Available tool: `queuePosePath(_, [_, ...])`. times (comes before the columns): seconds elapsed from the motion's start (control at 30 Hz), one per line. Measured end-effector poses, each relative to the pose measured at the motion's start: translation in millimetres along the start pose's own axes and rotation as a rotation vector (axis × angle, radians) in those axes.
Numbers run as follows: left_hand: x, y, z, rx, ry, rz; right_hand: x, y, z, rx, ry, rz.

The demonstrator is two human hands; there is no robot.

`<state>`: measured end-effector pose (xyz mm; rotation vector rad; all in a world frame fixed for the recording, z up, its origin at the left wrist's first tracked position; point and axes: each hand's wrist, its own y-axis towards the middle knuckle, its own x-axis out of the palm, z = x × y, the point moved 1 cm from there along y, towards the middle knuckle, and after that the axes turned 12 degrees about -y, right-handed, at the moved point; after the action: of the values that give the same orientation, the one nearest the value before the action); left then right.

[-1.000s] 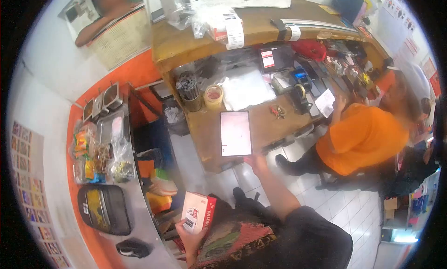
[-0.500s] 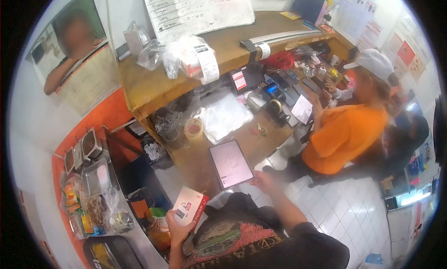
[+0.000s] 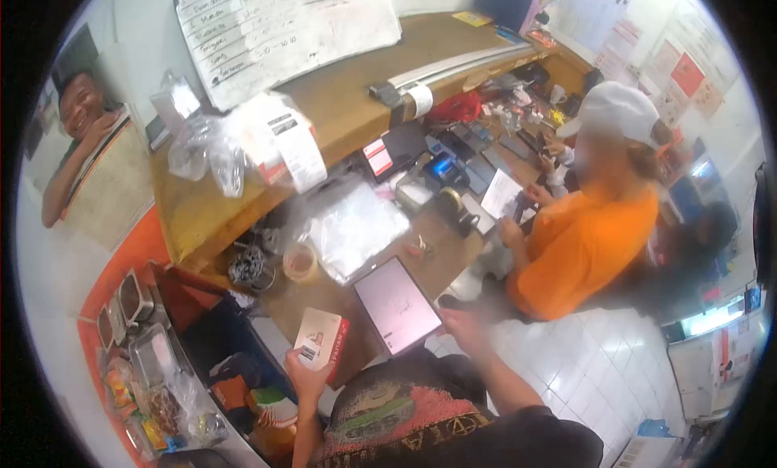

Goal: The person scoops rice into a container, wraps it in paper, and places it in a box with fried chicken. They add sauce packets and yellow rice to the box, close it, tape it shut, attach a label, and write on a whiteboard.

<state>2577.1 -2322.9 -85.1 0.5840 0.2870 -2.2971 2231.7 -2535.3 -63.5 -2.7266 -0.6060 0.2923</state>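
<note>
My left hand (image 3: 307,376) is closed around the lower left edge of a red and white cardboard box (image 3: 320,338) with printing on it. The box is held up in front of my body, left of the tablet. A tablet (image 3: 396,306) with a pale pink screen and dark border is in front of me at the near edge of the wooden desk. At the tablet's lower right corner, my right hand (image 3: 465,330) grips its edge; the hand is slightly blurred. Beyond the tablet lies a pile of clear plastic bags (image 3: 356,229), with a roll of tape (image 3: 301,261) beside it.
A co-worker in an orange shirt (image 3: 587,245) and white cap stands right, handling papers (image 3: 502,194). Another person's arm (image 3: 77,164) shows at left. A whiteboard (image 3: 283,39) leans above the wooden shelf (image 3: 340,128). Metal trays (image 3: 136,296) stand lower left.
The view has turned, so the desk and shelf sit further left. My left hand has brought the box a little higher and forward. My right hand remains at the tablet's corner.
</note>
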Motion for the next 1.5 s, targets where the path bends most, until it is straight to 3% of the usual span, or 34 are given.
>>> queuePosePath(0.3, [66.7,29.4,27.1,0.064,0.156,0.072,-59.1,40.3,15.9,0.100,-0.024,0.132])
queuePosePath(0.4, [77.4,32.5,33.4,0.043,0.345,0.101,-64.3,37.1,-8.4,0.135,-0.103,0.157])
queuePosePath(0.47, [82.2,37.0,57.6,0.063,0.558,0.153,-69.5,39.9,6.2,0.008,-0.288,0.188])
queuePosePath(0.57, [105.6,59.4,96.8,0.238,0.355,-0.019,-73.9,30.9,3.2,-0.030,-0.266,0.244])
queuePosePath(0.63, [145.2,94.6,101.1,0.372,0.096,-0.329,-75.8,20.2,-1.4,0.001,-0.209,0.288])
queuePosePath(0.7, [204.5,134.4,101.1,0.478,0.094,-0.596,-75.3,6.6,-17.8,0.106,-0.124,0.340])
queuePosePath(0.77, [258.2,167.8,122.3,0.575,0.145,-0.742,-74.2,-2.6,-26.0,0.207,-0.091,0.384])
queuePosePath(0.83, [306.0,187.3,122.7,0.832,0.212,-0.728,-76.6,-15.6,-22.4,0.265,-0.122,0.419])
queuePosePath(0.93, [340.4,200.8,127.4,0.926,0.291,-0.774,-84.4,-26.6,10.7,0.306,0.054,0.491])
queuePosePath(1.03, [365.5,217.2,119.4,0.880,0.319,-0.905,-91.2,-34.5,16.0,0.263,-0.025,0.469])
queuePosePath(1.23, [354.8,224.9,108.1,0.689,0.149,-0.920,-94.9,-24.2,12.1,0.301,0.017,0.450])
queuePosePath(1.37, [324.8,235.8,111.2,0.332,-0.022,-0.924,-97.3,-1.0,6.6,0.149,-0.089,0.381])
queuePosePath(1.5, [289.3,240.0,118.2,0.104,-0.206,-0.761,-111.6,29.4,40.7,0.052,-0.153,0.211])
